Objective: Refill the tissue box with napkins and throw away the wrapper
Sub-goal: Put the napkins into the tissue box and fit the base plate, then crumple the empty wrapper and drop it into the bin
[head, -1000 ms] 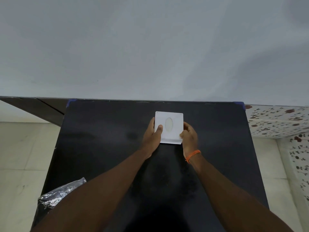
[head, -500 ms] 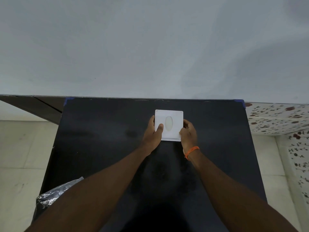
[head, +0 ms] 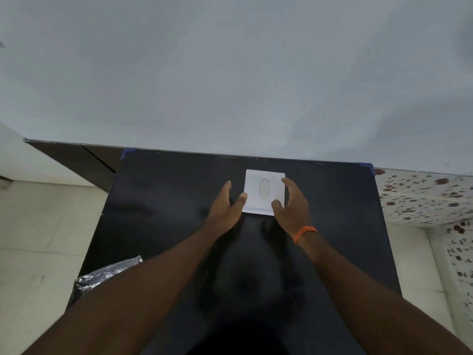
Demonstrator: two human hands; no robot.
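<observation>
A white square tissue box [head: 265, 192] with an oval slot in its top stands near the far edge of the black table [head: 163, 208]. My left hand [head: 226, 206] is spread at the box's left side, its thumb tip just touching the near left corner. At the right side my right hand [head: 291, 203] is spread too, fingers along the box's edge and thumb at the near right corner. Neither hand grips the box. A crumpled clear plastic wrapper [head: 102, 276] lies at the table's near left edge, partly hidden behind my left forearm.
A plain grey wall rises right behind the table. Pale floor tiles [head: 38, 239] lie to the left, and a floral-patterned surface [head: 425, 198] stands to the right. An orange band circles my right wrist.
Both hands held the box's sides with fingers closed on it before. Now they have let go and opened, staying beside it. The box stays in place.
</observation>
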